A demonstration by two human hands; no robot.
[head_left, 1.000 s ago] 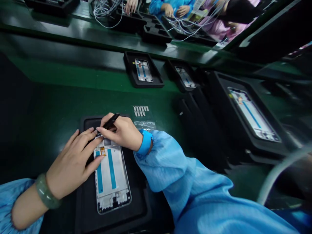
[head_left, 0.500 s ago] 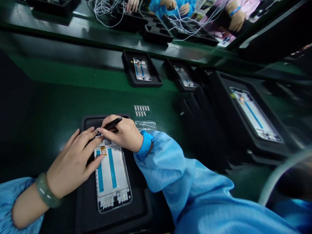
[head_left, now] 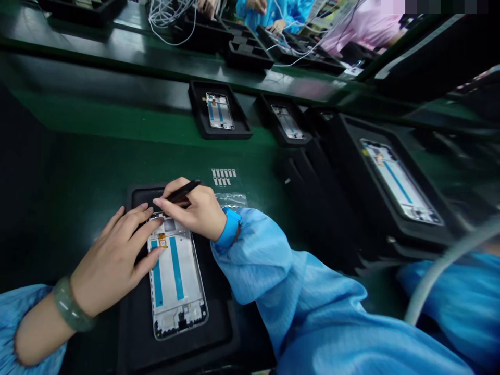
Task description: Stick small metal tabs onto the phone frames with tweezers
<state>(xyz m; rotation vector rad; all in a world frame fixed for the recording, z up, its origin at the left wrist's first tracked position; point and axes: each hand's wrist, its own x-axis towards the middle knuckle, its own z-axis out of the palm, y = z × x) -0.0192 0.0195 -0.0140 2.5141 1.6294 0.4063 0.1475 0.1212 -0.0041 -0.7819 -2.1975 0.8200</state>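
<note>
Two hands at one phone frame [head_left: 176, 276], both up at its far end. Right hand [head_left: 191, 208] in a narrow pinch on a slim black tool [head_left: 183, 191], tweezers or a stylus, can't tell which: tip hidden under the fingers, back end pointing away from the frame. Left hand [head_left: 111, 250] open, fingers spread, holding nothing, fingertips [head_left: 161, 220] on or just over the frame's left edge near the far end. Frame lies just below the right hand's grip and runs back toward the person, white inner face with two blue strips, small orange-yellow part [head_left: 162, 240] close under the left fingers. Long axis runs from the person outward, far end leaning slightly left. Right hand's grip sits right at the far end, left hand alongside it; hard to say which is closer, since the fingertips nearly meet over that end. Frame lies flat in a black tray [head_left: 221, 323] under both hands. Just beyond the grip, to the right, a clear bag [head_left: 230, 199] and a sheet of small pale parts [head_left: 223, 176] on the green bench mat [head_left: 117, 122]. Farther out past the grip, more frames in black trays [head_left: 217, 110], and at the far bench a co-worker's blue sleeve [head_left: 269, 10].
</note>
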